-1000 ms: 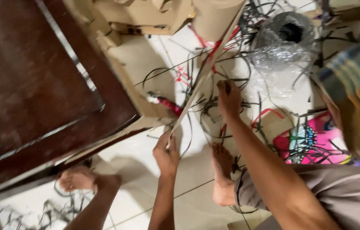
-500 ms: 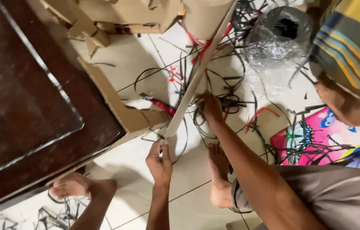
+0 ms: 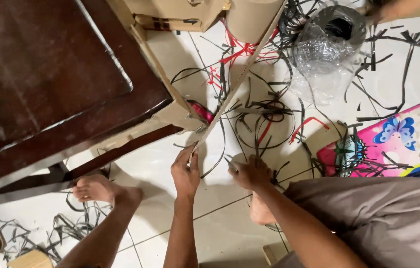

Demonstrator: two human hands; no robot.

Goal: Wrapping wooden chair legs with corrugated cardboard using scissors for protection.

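A dark wooden table (image 3: 46,84) fills the far left, cardboard-edged. Near its corner the left hand (image 3: 185,171) pinches the near end of a long cardboard strip (image 3: 235,87), keeping it taut toward the paper roll (image 3: 249,17). The right hand (image 3: 249,172), curled, rests among black strap offcuts (image 3: 264,111) littering the tiled floor (image 3: 155,168); whether it grips anything is unclear.

White tiled floor (image 3: 160,171), strewn with black strap offcuts (image 3: 264,116) and red strips (image 3: 242,48), bearing a crumpled clear plastic bag (image 3: 326,52), cardboard pieces (image 3: 175,12), a pink butterfly-patterned mat (image 3: 398,139) and a dark wooden table (image 3: 46,84).
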